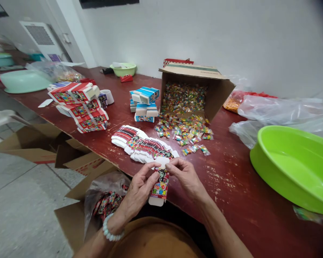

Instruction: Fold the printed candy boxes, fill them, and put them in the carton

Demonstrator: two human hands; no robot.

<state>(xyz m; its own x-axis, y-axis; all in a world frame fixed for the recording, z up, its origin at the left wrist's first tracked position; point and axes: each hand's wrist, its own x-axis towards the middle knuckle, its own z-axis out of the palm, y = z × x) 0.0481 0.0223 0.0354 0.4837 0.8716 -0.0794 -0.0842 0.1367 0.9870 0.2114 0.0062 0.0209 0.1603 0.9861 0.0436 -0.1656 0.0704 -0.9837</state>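
The fingers (174,166) of both hands pinch a small printed paper box (159,188) near the edge of the table (231,186). The left hand (138,190) has a white bead bracelet (113,229) on its wrist, and the right hand (184,175) is just beside it. Right past them lies a row of flat paper boxes (142,145). Behind those, little wrapped candies (183,130) spill out of a tipped cardboard box (196,77). A green tub (293,168) sits off to the right.

Card box blank (158,190) w/ red, white & multicol. cartoon print, lime-grn basin (290,168), dark-red tabletop (231,200), white bead bracelet (110,229)
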